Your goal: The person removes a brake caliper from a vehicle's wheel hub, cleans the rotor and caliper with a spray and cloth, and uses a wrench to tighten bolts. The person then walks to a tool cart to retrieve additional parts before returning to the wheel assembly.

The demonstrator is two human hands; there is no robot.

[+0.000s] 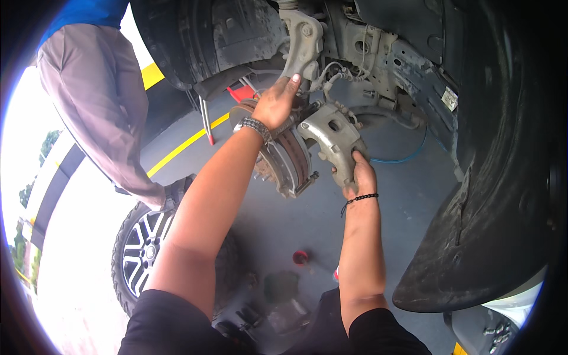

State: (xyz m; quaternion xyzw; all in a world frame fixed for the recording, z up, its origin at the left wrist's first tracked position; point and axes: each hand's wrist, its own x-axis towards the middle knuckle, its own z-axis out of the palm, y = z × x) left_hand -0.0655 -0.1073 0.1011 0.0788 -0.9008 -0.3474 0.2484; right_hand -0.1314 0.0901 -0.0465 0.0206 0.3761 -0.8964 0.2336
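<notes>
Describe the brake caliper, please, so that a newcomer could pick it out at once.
Start from the large black wheel-arch panel on the picture's right, then go left to the right hand. The brake caliper is the chunky metal casting it holds. Its silver-grey body with a dark opening sets it apart from the rust-brown brake disc to its left.

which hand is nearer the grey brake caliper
Right: the right hand holds the lower end of the grey brake caliper, while the left hand is to its upper left.
</notes>
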